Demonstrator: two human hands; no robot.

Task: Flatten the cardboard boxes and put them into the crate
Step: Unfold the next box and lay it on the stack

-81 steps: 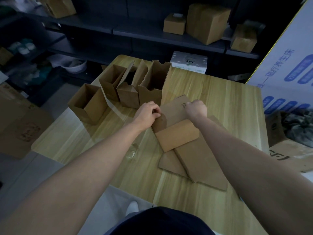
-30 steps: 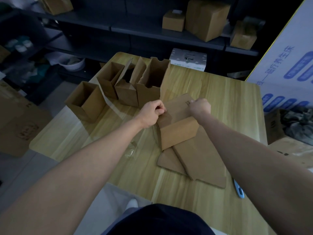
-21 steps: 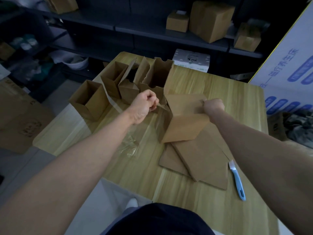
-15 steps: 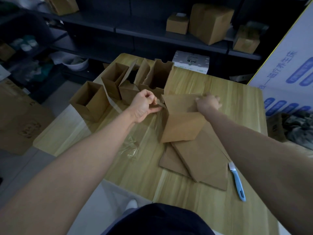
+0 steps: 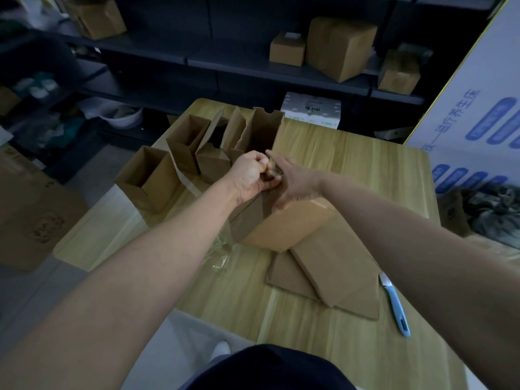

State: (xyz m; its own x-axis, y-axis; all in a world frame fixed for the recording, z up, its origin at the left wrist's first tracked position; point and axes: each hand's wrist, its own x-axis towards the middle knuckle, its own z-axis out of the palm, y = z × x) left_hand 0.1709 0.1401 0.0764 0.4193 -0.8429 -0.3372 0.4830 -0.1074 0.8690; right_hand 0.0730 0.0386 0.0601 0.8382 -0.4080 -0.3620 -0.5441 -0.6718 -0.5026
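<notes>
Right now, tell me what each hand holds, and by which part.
The left hand grips the cardboard box at its top corner; whether flap or tape cannot be told. The right hand, flat, only presses on its top.

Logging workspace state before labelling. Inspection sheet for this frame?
Surface: wooden table, pale planks.
Job's things: held box, not flattened; flattened boxes partly under it; open boxes upright at far left; crate not seen.
Clutter: blue-handled knife near the right edge; clear tape scraps.
Grippers: left hand grips held box's top edge; right hand rests on it, fingers straight.
Cables: nothing seen.
Surroundings: dark shelves with cartons; white box behind the table.
</notes>
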